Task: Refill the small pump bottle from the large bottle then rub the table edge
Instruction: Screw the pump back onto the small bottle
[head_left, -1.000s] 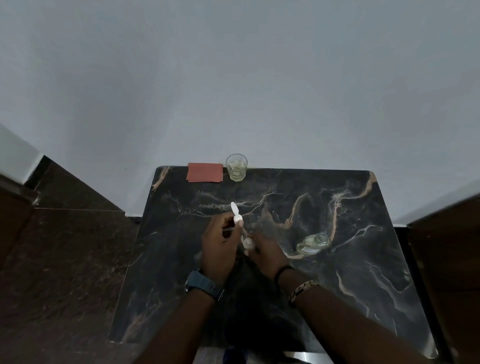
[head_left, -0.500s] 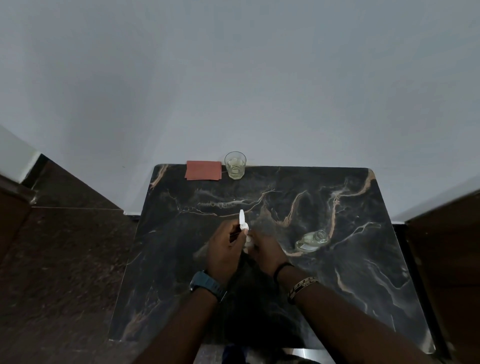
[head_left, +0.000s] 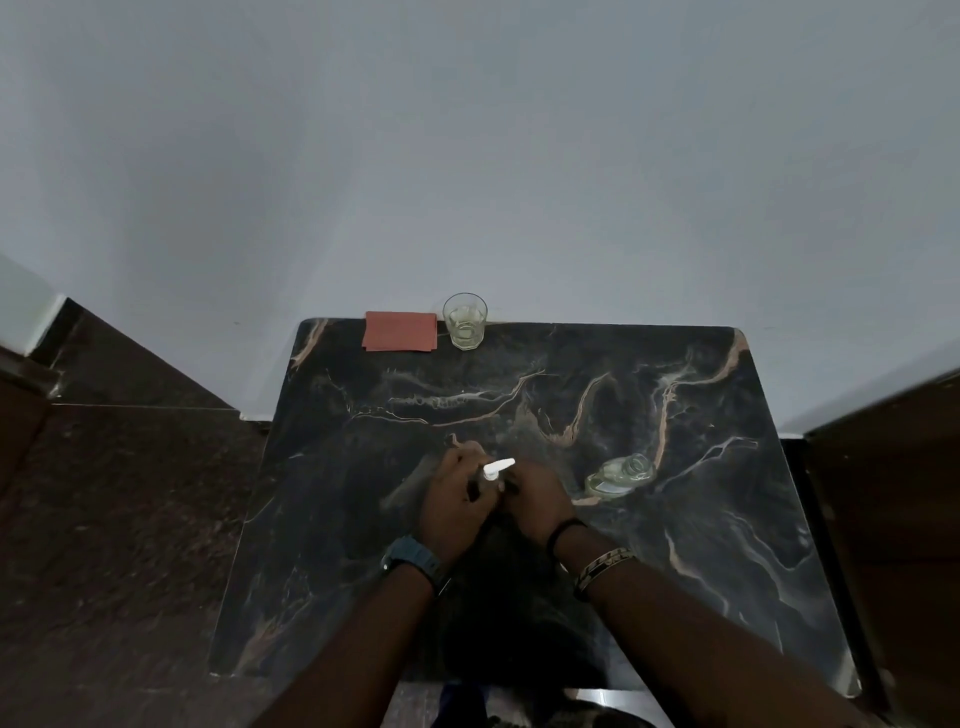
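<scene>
Here, head view: both hands closed round the small pump bottle at centre of frame.

Left hand (head_left: 451, 512) and right hand (head_left: 537, 506) are pressed together on the dark table (head_left: 322, 519), fingers curled round the pump bottle; only its white pump (head_left: 496, 469) shows, nozzle pointing right. Large bottle (head_left: 618, 475) lies on its side just right of the hands. Glass (head_left: 464, 321) and red cloth (head_left: 400, 331) sit at upper centre, by the wall.
</scene>
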